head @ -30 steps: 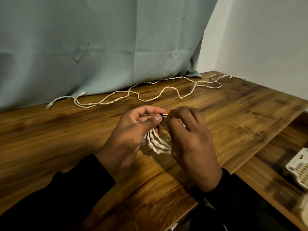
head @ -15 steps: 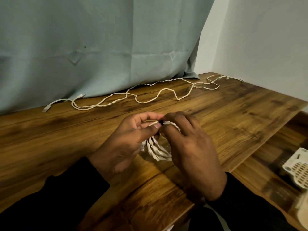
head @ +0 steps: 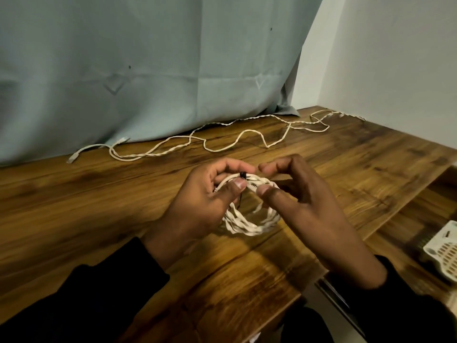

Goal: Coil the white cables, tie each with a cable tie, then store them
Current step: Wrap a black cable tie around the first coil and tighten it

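A big blue-green curtain (head: 148, 70) hangs at the back, and a white wall (head: 395, 58) stands to its right. Below them is the brown wood counter (head: 74, 206). A lower wood shelf (head: 408, 231) sits off its right edge, with a white basket (head: 442, 251) on it at the side of the view. A long loose cable (head: 210, 139) lies in wiggles along the back of the counter, near the curtain and well apart from the hands. Two arms in black sleeves (head: 86, 293) reach in from the bottom. The left hand (head: 197, 206) pinches the top of the coil (head: 249, 219) between thumb and curled fingers. The coil is a round bunch of white cable that hangs down from that grip, with its low part at or just over the counter, between the two hands. The right hand (head: 304, 201) is spread, with its fingers bent loosely and its thumb tip just beside the top of the coil; I cannot tell if it touches. A small black tie (head: 243, 175) is wrapped on the coil right at the left thumb, and its thin tail hangs down inside the ring.
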